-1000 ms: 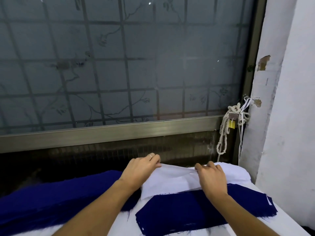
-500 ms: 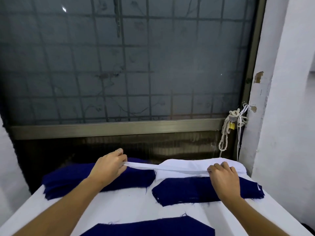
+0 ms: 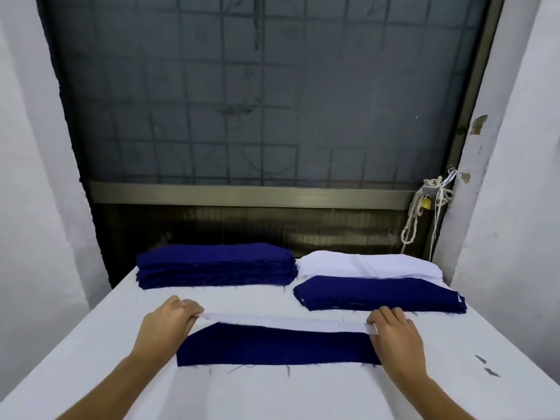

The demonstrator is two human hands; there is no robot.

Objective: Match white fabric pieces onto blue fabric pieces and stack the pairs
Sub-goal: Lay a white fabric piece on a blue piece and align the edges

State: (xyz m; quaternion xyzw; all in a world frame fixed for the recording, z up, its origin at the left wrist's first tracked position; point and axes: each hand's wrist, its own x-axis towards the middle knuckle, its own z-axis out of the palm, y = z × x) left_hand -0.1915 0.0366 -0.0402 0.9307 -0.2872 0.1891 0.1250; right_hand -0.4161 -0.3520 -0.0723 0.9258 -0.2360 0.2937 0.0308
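Note:
A white fabric piece (image 3: 285, 323) is stretched between my hands just above the far edge of a single blue fabric piece (image 3: 272, 348) lying on the white table (image 3: 91, 344). My left hand (image 3: 169, 324) pinches its left end, and my right hand (image 3: 394, 334) pinches its right end. A thick stack of blue pieces (image 3: 215, 265) sits at the back left. A pile of white pieces (image 3: 366, 263) lies at the back right. In front of that pile is a low stack of paired pieces (image 3: 378, 294) with blue on top.
A dark window with a metal frame (image 3: 248, 194) closes off the far end of the table. White walls stand close on both sides. A knotted rope with a small padlock (image 3: 425, 203) hangs at the right. Small dark scraps (image 3: 488, 366) lie near the table's right edge.
Both hands have carried the white piece from the back-right pile toward me, down to the single blue piece in front. The view has tilted down and pulled back.

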